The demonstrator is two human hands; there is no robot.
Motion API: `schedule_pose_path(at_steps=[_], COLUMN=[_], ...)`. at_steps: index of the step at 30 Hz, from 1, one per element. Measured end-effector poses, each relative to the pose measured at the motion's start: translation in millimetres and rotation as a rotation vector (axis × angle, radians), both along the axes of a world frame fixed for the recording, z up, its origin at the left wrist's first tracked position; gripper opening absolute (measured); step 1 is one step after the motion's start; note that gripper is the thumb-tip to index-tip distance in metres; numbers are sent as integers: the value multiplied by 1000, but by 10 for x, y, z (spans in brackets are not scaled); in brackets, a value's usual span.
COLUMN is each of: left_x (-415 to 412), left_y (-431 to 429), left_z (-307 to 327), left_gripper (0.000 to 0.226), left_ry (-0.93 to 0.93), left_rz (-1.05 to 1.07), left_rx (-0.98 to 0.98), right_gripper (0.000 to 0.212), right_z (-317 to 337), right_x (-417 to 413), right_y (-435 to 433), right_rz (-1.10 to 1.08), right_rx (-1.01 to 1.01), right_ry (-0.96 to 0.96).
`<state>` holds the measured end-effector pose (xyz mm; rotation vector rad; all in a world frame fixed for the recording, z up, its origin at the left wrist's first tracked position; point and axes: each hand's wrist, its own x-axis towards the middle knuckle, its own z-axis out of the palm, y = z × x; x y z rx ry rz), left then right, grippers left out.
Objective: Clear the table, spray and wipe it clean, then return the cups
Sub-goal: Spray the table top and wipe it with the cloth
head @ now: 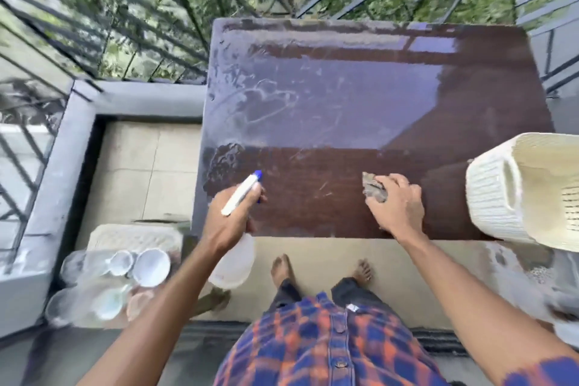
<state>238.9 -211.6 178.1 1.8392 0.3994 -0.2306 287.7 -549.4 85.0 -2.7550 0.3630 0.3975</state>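
Observation:
A dark brown table stands in front of me, its top streaked with wet spray at the left and middle. My left hand grips a white spray bottle with a blue nozzle tip, held over the table's near-left corner. My right hand presses a grey-brown cloth flat on the tabletop near the front edge. Several cups and bowls sit in a tray on the floor at the lower left.
A cream woven plastic basket lies tipped on the table's right end. A black metal railing with greenery behind runs along the back and left. My bare feet stand on the tiled floor by the table.

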Motion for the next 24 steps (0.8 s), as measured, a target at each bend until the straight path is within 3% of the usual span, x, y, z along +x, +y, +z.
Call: schedule_pose_path(at_steps=[6, 11, 16, 24], left_x=[-724, -972, -1117, -1040], left_y=[333, 511, 753, 723], left_z=[-394, -545, -528, -503], left_gripper=[57, 51, 48, 55], left_ry=[249, 294, 373, 414], left_rz=[-24, 239, 444, 317], left_rx=[117, 228, 245, 226], right_gripper=[46, 46, 42, 43], right_z=[-232, -238, -243, -222], right_x=[-152, -335, -316, -308], right_y=[166, 499, 619, 582], right_rz=[43, 119, 47, 35], right_rx=[25, 21, 20, 62], right_ry=[-181, -216, -196, -157])
